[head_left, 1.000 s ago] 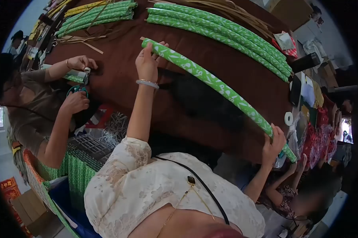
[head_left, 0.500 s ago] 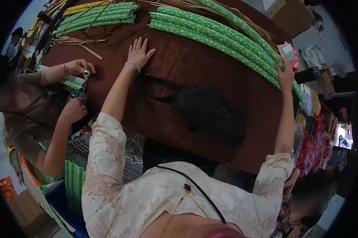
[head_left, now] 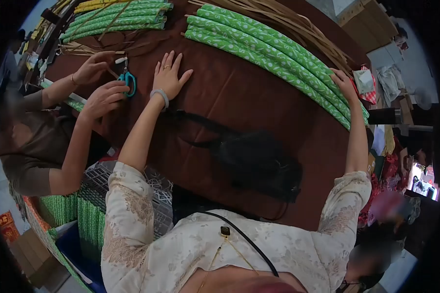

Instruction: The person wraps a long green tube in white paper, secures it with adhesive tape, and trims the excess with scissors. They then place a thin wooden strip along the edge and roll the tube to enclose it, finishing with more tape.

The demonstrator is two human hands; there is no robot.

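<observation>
My left hand (head_left: 170, 77) lies flat on the brown table cover (head_left: 215, 93), fingers spread, holding nothing. At the right, my right hand (head_left: 343, 85) rests on the right end of several long green patterned rolls (head_left: 264, 56). Its fingers reach over the top roll; whether they grip it cannot be made out. A black bag (head_left: 259, 156) with a strap lies on the cover between my arms.
A co-worker's hands (head_left: 105, 97) are at the left, beside teal scissors (head_left: 128, 84). More green rolls (head_left: 117, 22) and brown strips (head_left: 83, 49) lie at the back left. Long brown strips (head_left: 298, 29) lie behind the rolls. A checkered cloth (head_left: 369, 93) sits at right.
The separate upper green roll now lies down against the others, and my right hand is slightly lower. The co-worker's hands moved right; the scissors, earlier in one hand, now sit beside the fingers.
</observation>
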